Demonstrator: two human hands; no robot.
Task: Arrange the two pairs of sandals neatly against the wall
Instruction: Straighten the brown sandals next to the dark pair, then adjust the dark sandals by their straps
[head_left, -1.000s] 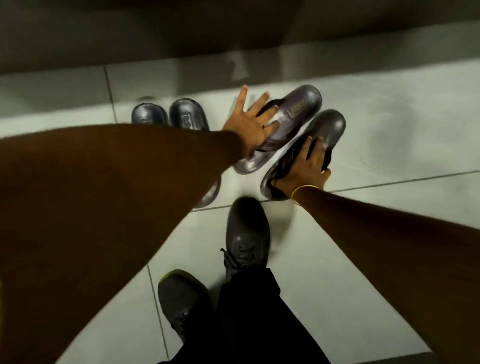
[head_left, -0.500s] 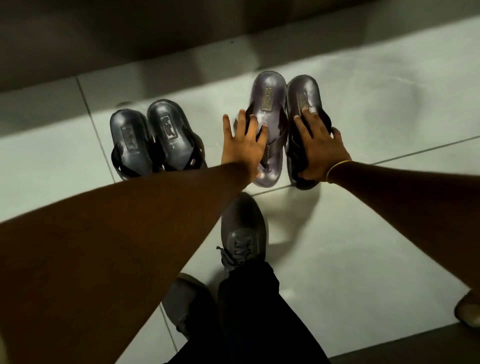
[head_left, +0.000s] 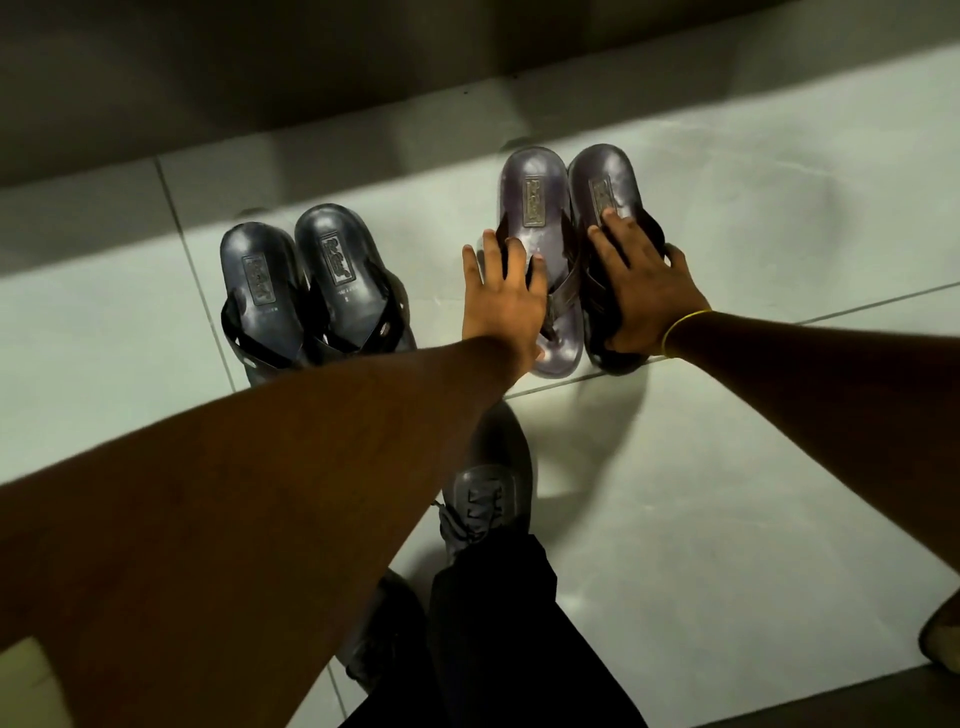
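On the pale tiled floor (head_left: 727, 467) below a dark wall (head_left: 260, 78), the left pair (head_left: 306, 291) lies heels toward it. The left hand (head_left: 501, 306) and right hand (head_left: 641, 291) rest flat, fingers spread, on the right pair (head_left: 550, 208), heels likewise wallward, sides touching.

Both forearms are bare, with no sleeve in view down to the edge of the frame. The left hand (head_left: 501, 304) carries no ring or band. The right hand (head_left: 644, 291) has a thin yellow band (head_left: 678, 325) circling its wrist, a plain loop with no visible clasp. Below, a black trouser leg (head_left: 498, 639) falls loosely over a dark grey lace-up shoe (head_left: 485, 493) with a rounded toe. A second dark shoe (head_left: 384, 634) shows beside it, mostly in shadow.
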